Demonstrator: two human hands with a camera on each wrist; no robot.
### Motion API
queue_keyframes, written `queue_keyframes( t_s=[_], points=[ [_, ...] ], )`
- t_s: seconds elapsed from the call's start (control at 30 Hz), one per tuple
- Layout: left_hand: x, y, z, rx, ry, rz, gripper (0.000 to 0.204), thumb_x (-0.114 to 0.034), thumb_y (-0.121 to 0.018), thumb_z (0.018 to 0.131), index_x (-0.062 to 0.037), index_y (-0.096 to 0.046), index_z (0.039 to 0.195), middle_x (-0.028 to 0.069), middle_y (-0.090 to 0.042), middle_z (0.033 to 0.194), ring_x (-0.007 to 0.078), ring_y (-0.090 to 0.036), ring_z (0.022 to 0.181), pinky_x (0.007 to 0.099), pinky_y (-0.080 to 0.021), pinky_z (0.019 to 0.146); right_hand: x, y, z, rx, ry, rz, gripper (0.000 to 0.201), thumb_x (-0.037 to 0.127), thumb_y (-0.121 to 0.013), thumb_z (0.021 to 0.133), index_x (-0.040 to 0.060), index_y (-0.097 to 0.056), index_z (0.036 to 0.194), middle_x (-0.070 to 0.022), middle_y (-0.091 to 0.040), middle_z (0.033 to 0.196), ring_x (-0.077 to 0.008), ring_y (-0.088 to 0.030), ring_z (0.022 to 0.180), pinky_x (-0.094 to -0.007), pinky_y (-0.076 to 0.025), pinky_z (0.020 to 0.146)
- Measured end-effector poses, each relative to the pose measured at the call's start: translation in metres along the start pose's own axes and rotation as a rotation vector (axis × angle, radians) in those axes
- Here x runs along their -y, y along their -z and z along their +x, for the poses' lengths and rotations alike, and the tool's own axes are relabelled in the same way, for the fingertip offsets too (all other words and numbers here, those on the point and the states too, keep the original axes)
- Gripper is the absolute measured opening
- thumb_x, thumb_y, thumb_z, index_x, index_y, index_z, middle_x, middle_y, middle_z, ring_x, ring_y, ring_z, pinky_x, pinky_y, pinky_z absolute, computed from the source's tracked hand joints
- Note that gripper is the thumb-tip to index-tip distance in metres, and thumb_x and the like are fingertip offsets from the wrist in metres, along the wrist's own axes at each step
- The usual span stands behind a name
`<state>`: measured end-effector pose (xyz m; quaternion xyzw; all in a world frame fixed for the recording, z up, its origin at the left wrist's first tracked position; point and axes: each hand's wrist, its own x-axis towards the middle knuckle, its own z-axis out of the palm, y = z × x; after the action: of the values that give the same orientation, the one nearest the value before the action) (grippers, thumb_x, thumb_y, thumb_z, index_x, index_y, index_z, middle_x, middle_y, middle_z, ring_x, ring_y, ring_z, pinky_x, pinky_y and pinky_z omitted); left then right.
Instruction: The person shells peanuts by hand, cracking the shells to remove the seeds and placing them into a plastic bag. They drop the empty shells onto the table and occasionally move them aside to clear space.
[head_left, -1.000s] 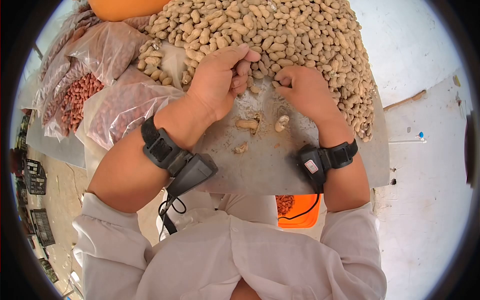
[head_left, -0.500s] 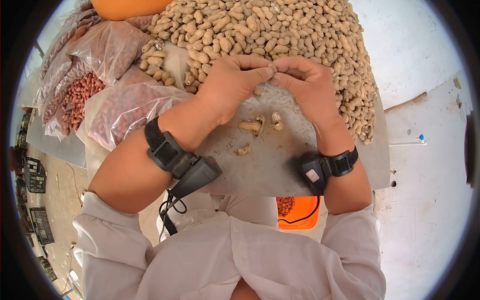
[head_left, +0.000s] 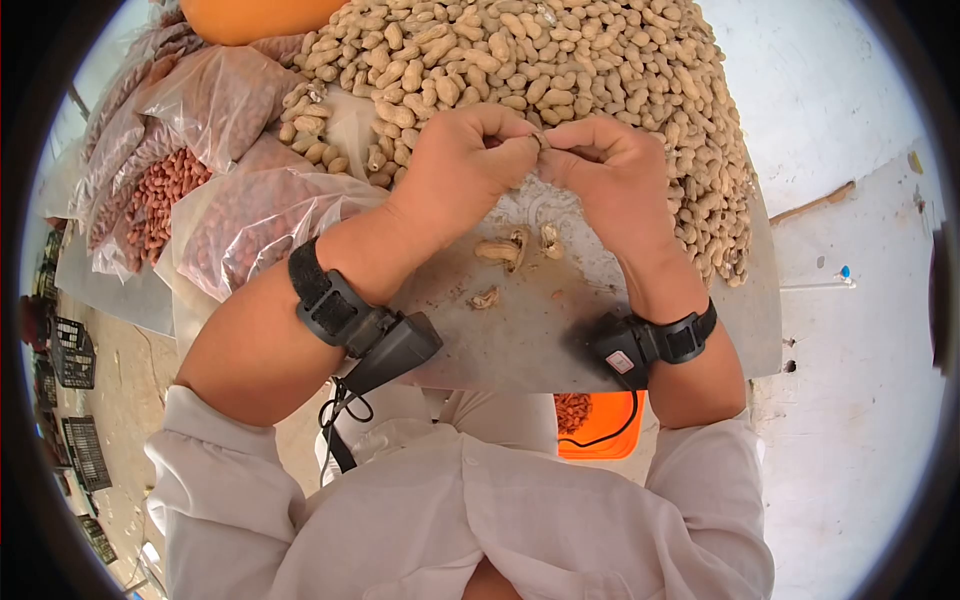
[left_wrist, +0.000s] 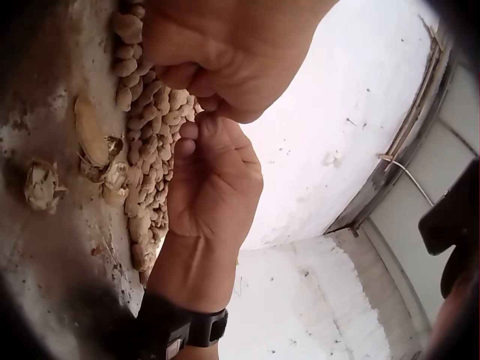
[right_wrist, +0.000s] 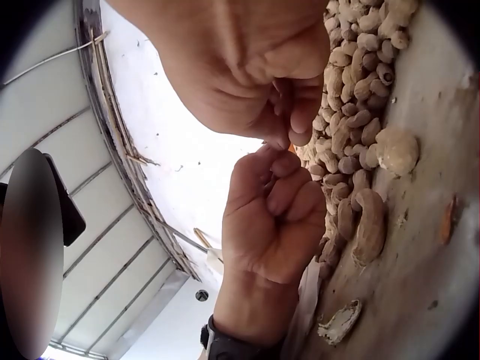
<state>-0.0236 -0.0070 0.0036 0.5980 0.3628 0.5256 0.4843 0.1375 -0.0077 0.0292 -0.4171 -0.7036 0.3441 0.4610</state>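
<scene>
Above the metal tabletop [head_left: 470,350], my left hand [head_left: 462,165] and right hand [head_left: 618,180] meet fingertip to fingertip. Both pinch a small peanut [head_left: 541,140], mostly hidden by the fingers. The left wrist view has the left hand [left_wrist: 225,52] over the right hand [left_wrist: 214,180], thumbs and forefingers together. In the right wrist view the right hand [right_wrist: 247,67] is on top, the left hand [right_wrist: 270,217] below. Beneath the hands lie a whole peanut [head_left: 495,250] and split shells [head_left: 550,241]. A big heap of unshelled peanuts [head_left: 600,60] rises just beyond.
Clear plastic bags [head_left: 215,100] of red kernels [head_left: 165,200] stand at the left, with an orange rounded object [head_left: 260,18] behind. An orange tub [head_left: 615,430] of reddish bits sits below the table edge. Black crates [head_left: 85,450] are on the floor; a white wall [head_left: 850,420] is at right.
Apart and at the heap's edge a second ago, my hands came together by half a second ago, a peanut between the fingertips. Since then the fingers have shifted slightly around it.
</scene>
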Motion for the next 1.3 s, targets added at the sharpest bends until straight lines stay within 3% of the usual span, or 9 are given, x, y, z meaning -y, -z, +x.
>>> queue_keyframes(
  t_s=[0.1, 0.3, 0.5, 0.63, 0.83, 0.93, 1.1, 1.3],
  points=[
    [-0.005, -0.002, 0.000, -0.007, 0.034, -0.140, 0.014, -0.010, -0.058, 0.085, 0.0018, -0.061, 0.092, 0.0015, -0.057, 0.069, 0.0038, -0.041, 0.053, 0.0178, -0.032, 0.047, -0.010, 0.000, 0.003, 0.009, -0.045, 0.401, 0.011, -0.001, -0.065, 0.076, -0.0044, -0.064, 0.086, -0.0099, -0.065, 0.075, -0.0131, -0.061, 0.064, -0.0234, -0.049, 0.059],
    [-0.007, -0.005, -0.001, -0.055, 0.037, -0.274, 0.016, -0.009, -0.055, 0.087, 0.0020, -0.061, 0.097, 0.0014, -0.055, 0.071, 0.0038, -0.039, 0.051, 0.0178, -0.030, 0.045, -0.018, -0.001, 0.005, 0.026, -0.116, 0.840, 0.010, -0.002, -0.060, 0.081, -0.0053, -0.060, 0.091, -0.0142, -0.064, 0.084, -0.0189, -0.064, 0.071, -0.0253, -0.053, 0.064],
    [-0.007, -0.004, 0.000, -0.031, 0.083, -0.430, 0.017, -0.009, -0.052, 0.089, 0.0013, -0.060, 0.099, -0.0002, -0.055, 0.074, 0.0030, -0.038, 0.051, 0.0172, -0.028, 0.044, -0.015, -0.001, 0.007, 0.057, -0.186, 0.927, 0.011, -0.002, -0.058, 0.083, -0.0047, -0.058, 0.094, -0.0153, -0.064, 0.087, -0.0206, -0.064, 0.074, -0.0271, -0.054, 0.067],
    [-0.007, -0.003, 0.001, 0.020, 0.151, -0.561, 0.021, -0.010, -0.048, 0.090, 0.0009, -0.059, 0.104, -0.0005, -0.054, 0.073, 0.0028, -0.034, 0.049, 0.0172, -0.027, 0.044, -0.013, -0.003, 0.006, -0.014, -0.114, 0.725, 0.010, -0.002, -0.058, 0.083, -0.0043, -0.058, 0.092, -0.0137, -0.064, 0.087, -0.0182, -0.064, 0.073, -0.0259, -0.053, 0.068],
    [-0.001, -0.001, 0.004, 0.042, 0.307, -0.734, 0.018, -0.014, -0.046, 0.088, -0.0008, -0.055, 0.082, 0.0046, -0.054, 0.069, 0.0068, -0.032, 0.048, 0.0215, -0.027, 0.042, -0.001, -0.010, -0.001, -0.059, 0.206, 0.185, 0.010, -0.003, -0.060, 0.080, -0.0010, -0.060, 0.089, -0.0076, -0.064, 0.085, -0.0130, -0.061, 0.071, -0.0248, -0.051, 0.066],
    [0.000, -0.002, 0.004, 0.015, 0.412, -0.845, 0.018, -0.015, -0.045, 0.088, -0.0020, -0.050, 0.077, 0.0063, -0.053, 0.068, 0.0077, -0.033, 0.048, 0.0212, -0.027, 0.042, -0.002, -0.012, 0.000, -0.045, 0.320, 0.011, 0.009, -0.004, -0.062, 0.077, 0.0007, -0.060, 0.085, -0.0061, -0.062, 0.083, -0.0128, -0.060, 0.072, -0.0242, -0.050, 0.065],
    [0.001, -0.002, 0.005, 0.023, 0.451, -0.902, 0.018, -0.016, -0.046, 0.088, -0.0015, -0.050, 0.078, 0.0073, -0.053, 0.067, 0.0086, -0.032, 0.048, 0.0206, -0.026, 0.041, -0.005, -0.011, 0.001, -0.067, 0.442, -0.216, 0.008, -0.004, -0.062, 0.074, 0.0014, -0.061, 0.080, -0.0061, -0.060, 0.082, -0.0148, -0.060, 0.073, -0.0231, -0.050, 0.065],
    [0.001, -0.001, 0.005, 0.031, 0.450, -0.795, 0.014, -0.013, -0.049, 0.086, -0.0031, -0.050, 0.076, 0.0045, -0.050, 0.065, 0.0082, -0.032, 0.047, 0.0218, -0.024, 0.041, -0.003, -0.011, -0.001, -0.047, 0.228, 0.040, 0.014, -0.004, -0.063, 0.073, 0.0010, -0.061, 0.086, -0.0046, -0.061, 0.085, -0.0115, -0.059, 0.073, -0.0231, -0.049, 0.064]
  ],
)
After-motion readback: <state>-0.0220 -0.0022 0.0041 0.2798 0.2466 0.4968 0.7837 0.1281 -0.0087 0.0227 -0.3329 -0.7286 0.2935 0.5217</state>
